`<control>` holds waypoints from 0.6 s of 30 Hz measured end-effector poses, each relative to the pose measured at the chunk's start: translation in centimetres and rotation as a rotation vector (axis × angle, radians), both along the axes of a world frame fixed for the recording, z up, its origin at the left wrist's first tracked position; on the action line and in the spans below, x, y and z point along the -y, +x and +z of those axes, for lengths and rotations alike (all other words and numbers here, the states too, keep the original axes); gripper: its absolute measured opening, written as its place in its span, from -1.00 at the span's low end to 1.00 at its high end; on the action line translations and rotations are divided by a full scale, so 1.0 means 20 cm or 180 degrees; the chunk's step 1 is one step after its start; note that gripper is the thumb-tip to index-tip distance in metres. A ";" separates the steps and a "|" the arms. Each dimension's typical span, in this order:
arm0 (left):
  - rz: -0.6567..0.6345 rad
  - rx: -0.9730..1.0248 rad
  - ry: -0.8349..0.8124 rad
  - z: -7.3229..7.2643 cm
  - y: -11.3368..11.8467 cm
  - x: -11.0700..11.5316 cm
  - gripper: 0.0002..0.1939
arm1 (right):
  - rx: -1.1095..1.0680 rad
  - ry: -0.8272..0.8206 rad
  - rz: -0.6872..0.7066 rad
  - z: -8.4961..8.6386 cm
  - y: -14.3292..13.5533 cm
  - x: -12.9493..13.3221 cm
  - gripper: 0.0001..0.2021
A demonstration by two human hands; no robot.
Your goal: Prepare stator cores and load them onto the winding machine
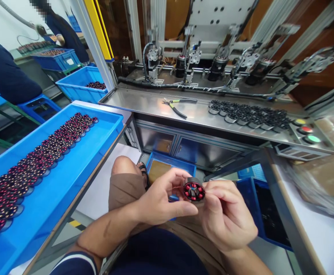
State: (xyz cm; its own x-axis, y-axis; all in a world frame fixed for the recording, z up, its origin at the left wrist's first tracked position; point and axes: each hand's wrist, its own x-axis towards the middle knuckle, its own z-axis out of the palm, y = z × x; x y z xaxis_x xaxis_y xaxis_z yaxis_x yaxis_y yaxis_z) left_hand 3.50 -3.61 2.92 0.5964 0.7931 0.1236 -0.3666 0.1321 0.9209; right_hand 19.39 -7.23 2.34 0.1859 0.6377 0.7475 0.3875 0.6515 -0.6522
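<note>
Between my hands, above my lap, is a round black motor stator (194, 190) with red windings showing inside its ring. My left hand (167, 196) grips it from the left, thumb below and fingers along the upper side. A thin copper-coloured wire runs by the left fingers. My right hand (227, 212) is closed in a pinch at the stator's right edge; what the fingertips hold there is too small to make out. On the metal ledge ahead lie green-and-black cutting pliers (178, 106), and to their right several black ring-shaped parts (250, 114) in rows.
Left, a blue tray (98, 141) holds rows of red-wound stators (46, 152). A machine with several winding stations (217, 68) stands ahead. Its button box (307, 131) is at the right, near a plastic-wrapped stack (333, 152). Blue bins (258, 206) sit below. Co-workers (9, 72) are at far left.
</note>
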 end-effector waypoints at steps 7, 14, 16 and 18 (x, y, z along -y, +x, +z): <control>-0.0690 0.0649 -0.0337 -0.06 -0.01 -0.04 -0.54 | 0.0453 -0.0123 -0.0131 0.01 0.05 0.01 -0.82; -0.0439 0.1012 0.0036 -0.02 -0.02 -0.06 -0.80 | 0.0176 -0.0443 -0.0160 0.03 0.04 0.01 -0.84; -0.0237 0.1087 0.0153 -0.01 -0.02 -0.06 -0.89 | 0.0075 -0.0553 -0.0027 0.04 0.04 0.01 -0.84; -0.0079 0.1249 0.0076 0.00 -0.02 -0.06 -0.85 | 0.0110 -0.0526 0.0082 0.05 0.04 0.01 -0.84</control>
State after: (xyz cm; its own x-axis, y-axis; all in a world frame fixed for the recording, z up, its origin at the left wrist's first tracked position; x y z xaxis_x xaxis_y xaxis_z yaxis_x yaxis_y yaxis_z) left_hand 3.15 -2.51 2.87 0.5191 0.7732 0.3643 -0.6885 0.1257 0.7143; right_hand 20.22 -7.38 3.24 0.1438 0.7568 0.6377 0.3960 0.5465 -0.7379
